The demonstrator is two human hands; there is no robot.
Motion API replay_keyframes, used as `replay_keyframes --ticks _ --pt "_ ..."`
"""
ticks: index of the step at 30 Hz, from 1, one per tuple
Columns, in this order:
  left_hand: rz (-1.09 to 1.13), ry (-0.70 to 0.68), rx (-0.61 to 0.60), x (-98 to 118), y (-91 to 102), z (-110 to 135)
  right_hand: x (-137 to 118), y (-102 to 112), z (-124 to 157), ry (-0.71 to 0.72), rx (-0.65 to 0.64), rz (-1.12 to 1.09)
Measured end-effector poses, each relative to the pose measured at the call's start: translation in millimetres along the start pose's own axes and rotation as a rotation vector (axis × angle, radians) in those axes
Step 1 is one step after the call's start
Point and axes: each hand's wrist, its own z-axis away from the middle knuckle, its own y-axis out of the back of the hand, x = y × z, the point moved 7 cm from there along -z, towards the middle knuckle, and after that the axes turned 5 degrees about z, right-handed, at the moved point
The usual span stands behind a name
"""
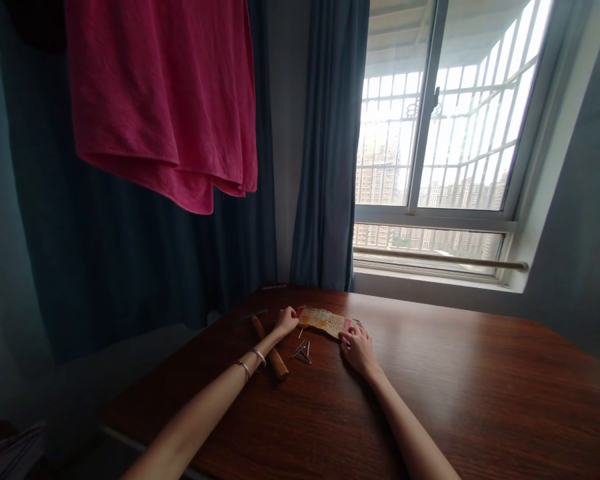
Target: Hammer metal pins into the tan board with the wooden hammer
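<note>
A small patterned piece, orange and pale with dotted print, lies flat on the dark wooden table. My left hand grips its left end, fingers curled on the edge. My right hand presses on its right end with fingers bent down. Between my hands, just in front of the piece, lies a small heap of metal nails. A hammer with a wooden handle lies under my left wrist, its dark head pointing away to the left. Two bangles sit on my left wrist.
A pink cloth hangs above at the left before dark blue curtains. A barred window with a rail stands behind the table. The table's left edge drops off near the hammer.
</note>
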Motion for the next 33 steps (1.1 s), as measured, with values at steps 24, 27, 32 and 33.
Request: replay_keyframes --ticks 24,27,32,33 --pt "0.104 -0.200 -0.683 25.7 -5.2 14.3 0.1 1.0 0.6 -0.016 -0.018 -0.019" --pt "0.039 -0.254 -0.440 42.8 5.3 -12.6 -0.8 2.1 0.7 -0.019 -0.014 -0.017" --pt "-0.058 -0.309 -0.433 70.1 -5.6 -39.2 -3.2 5.6 -0.2 -0.021 -0.007 -0.011" --pt "-0.069 -0.313 -0.464 74.0 -10.9 -41.9 -3.5 6.2 -0.6 -0.023 -0.006 -0.009"
